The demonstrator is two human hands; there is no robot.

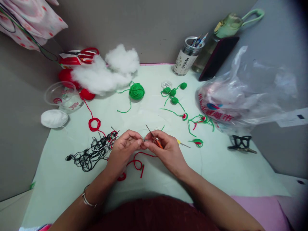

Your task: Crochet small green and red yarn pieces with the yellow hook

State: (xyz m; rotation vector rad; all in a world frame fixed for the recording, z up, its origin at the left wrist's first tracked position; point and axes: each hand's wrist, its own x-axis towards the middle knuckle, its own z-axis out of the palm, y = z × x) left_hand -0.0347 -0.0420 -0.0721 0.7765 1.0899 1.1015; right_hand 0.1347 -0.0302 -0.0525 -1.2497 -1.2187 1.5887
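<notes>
My left hand and my right hand meet over the pale green mat, fingertips pinched together. The right hand holds a thin crochet hook with an orange grip that sticks up to the left. The left hand pinches a tiny piece at the hook's tip, too small to name. Red yarn trails from below the hands onto the mat. A tangle of black yarn lies just left of the left hand.
A green yarn ball, small green crocheted pieces, white stuffing, a plastic cup, a jar of tools, a plastic bag and a black hair clip surround the hands. Walls close in behind.
</notes>
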